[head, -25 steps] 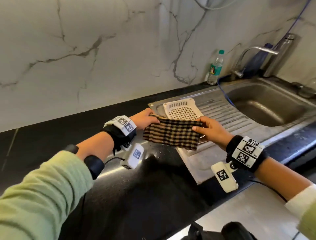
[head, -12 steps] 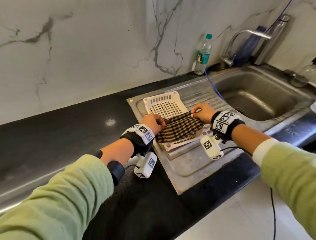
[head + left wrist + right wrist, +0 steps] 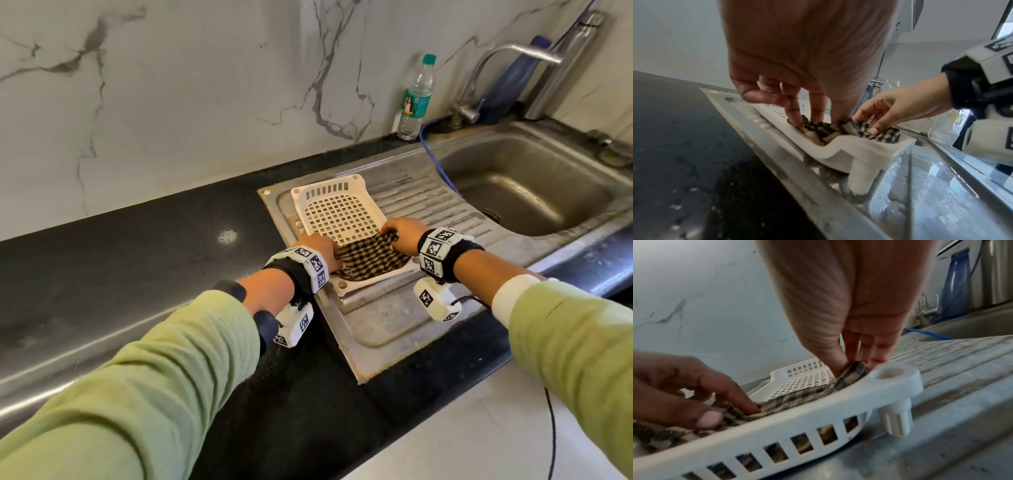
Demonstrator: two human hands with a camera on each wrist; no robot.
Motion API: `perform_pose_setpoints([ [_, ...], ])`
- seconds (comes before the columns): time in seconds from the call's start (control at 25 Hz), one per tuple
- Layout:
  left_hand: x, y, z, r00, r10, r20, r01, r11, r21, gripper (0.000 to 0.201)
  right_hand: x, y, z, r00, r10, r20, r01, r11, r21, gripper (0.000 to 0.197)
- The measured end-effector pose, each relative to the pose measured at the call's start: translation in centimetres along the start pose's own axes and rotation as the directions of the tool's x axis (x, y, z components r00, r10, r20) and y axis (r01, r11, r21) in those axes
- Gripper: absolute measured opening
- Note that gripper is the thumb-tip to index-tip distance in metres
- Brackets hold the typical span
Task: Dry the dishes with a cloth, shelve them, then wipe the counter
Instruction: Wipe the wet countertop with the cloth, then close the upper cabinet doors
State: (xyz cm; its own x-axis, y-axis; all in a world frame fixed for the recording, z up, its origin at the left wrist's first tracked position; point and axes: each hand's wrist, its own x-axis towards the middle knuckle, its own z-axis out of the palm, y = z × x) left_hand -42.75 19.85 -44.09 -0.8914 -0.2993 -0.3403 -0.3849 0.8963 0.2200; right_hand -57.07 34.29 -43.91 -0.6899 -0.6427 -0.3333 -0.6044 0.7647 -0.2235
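A brown-and-cream checked cloth (image 3: 371, 258) lies in the near end of a white perforated plastic tray (image 3: 337, 212) that stands on the steel drainboard (image 3: 387, 318). My left hand (image 3: 334, 260) pinches the cloth's left edge between thumb and fingers. My right hand (image 3: 390, 238) pinches its far right corner. In the left wrist view my fingers (image 3: 797, 113) dig into the bunched cloth (image 3: 826, 131) inside the tray (image 3: 849, 149). The right wrist view shows the cloth (image 3: 797, 395) stretched low between both hands over the tray wall (image 3: 818, 423). No dishes are in sight.
The sink basin (image 3: 534, 192) lies to the right under a tap (image 3: 507, 68), with a blue hose (image 3: 435, 161) running into it. A water bottle (image 3: 416, 99) stands at the marble wall. The black counter (image 3: 137, 246) stretches left, with water drops near its front.
Both hands carried the cloth from above the counter edge down into the near end of the tray, where it now lies lower and flatter.
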Motion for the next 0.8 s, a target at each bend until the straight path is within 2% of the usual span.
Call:
perform_pose_setpoints([
  [0.12, -0.1, -0.3, 0.4, 1.000, 0.004, 0.030, -0.005, 0.999, 0.035, 0.051, 0.2, 0.4, 0.4, 0.994, -0.046, 0.096, 0.053, 0.996, -0.075, 0.057],
  [0.24, -1.7, -1.0, 0.1, 0.999, 0.004, -0.032, -0.004, 1.000, -0.009, 0.049, -0.4, 0.2, 0.7, 0.997, -0.047, 0.063, 0.058, 0.979, -0.195, 0.058],
  [0.4, -5.6, -2.5, -0.6, 0.993, -0.012, -0.118, -0.006, 0.989, -0.145, 0.043, -2.5, -0.9, 0.3, 0.996, -0.049, 0.071, 0.056, 0.993, -0.100, 0.050],
  [0.44, -7.1, -3.1, -0.6, 0.989, -0.027, -0.142, -0.001, 0.982, -0.187, 0.043, -3.5, -1.6, 0.1, 0.997, -0.071, 0.040, 0.073, 0.995, -0.061, 0.048],
  [0.52, -11.1, -4.9, -1.1, 0.966, -0.028, -0.255, -0.048, 0.957, -0.285, 0.045, -6.5, -3.4, -0.4, 0.983, -0.142, -0.115, 0.150, 0.986, 0.067, 0.043],
  [0.6, -16.8, -7.0, -1.1, 0.927, -0.040, -0.374, -0.106, 0.927, -0.361, 0.047, -10.8, -5.4, -1.0, 0.937, -0.242, -0.253, 0.301, 0.925, 0.230, 0.036],
  [0.68, -23.6, -9.5, -0.3, 0.882, -0.086, -0.463, -0.134, 0.897, -0.421, 0.044, -15.6, -7.0, -1.5, 0.883, -0.337, -0.328, 0.445, 0.824, 0.350, 0.032],
  [0.76, -30.3, -11.8, 1.2, 0.850, -0.178, -0.496, -0.104, 0.866, -0.489, 0.044, -20.2, -8.1, -1.6, 0.812, -0.408, -0.418, 0.557, 0.756, 0.345, 0.031],
  [0.8, -33.9, -13.1, 2.3, 0.844, -0.240, -0.480, -0.045, 0.860, -0.508, 0.051, -22.0, -8.7, -1.7, 0.771, -0.450, -0.449, 0.613, 0.716, 0.335, 0.030],
])
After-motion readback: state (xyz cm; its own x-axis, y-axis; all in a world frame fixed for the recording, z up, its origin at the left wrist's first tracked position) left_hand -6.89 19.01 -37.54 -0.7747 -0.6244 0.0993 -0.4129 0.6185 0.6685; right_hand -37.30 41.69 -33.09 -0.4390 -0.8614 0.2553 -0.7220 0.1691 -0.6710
